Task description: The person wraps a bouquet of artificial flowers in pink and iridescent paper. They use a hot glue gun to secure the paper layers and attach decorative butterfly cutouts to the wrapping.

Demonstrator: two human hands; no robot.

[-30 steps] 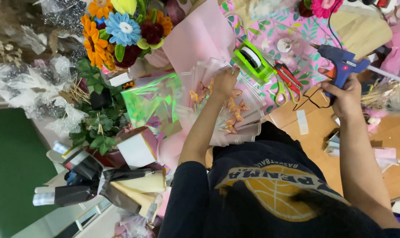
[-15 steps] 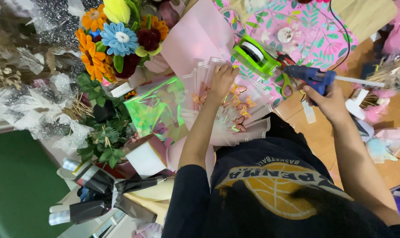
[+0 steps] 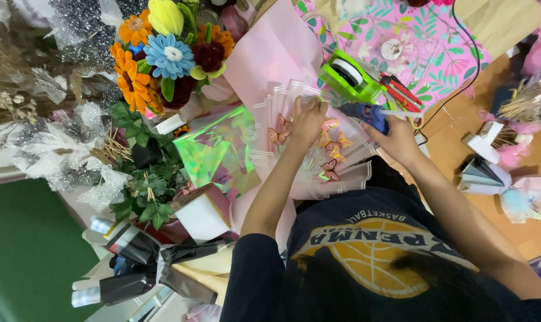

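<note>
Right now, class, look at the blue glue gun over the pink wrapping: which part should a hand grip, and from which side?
Grip the handle of the blue glue gun, as the right hand does, coming from the side away from the nozzle. The nozzle points toward the pink wrapping, where the left hand rests, so the handle end is probably the safe approach.

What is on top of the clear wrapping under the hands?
Small orange and pink paper butterflies lie on the clear ruffled bouquet wrapping. The left hand rests on it too, hiding whatever is beneath the palm. The right hand holds a blue glue gun beside it.
</note>
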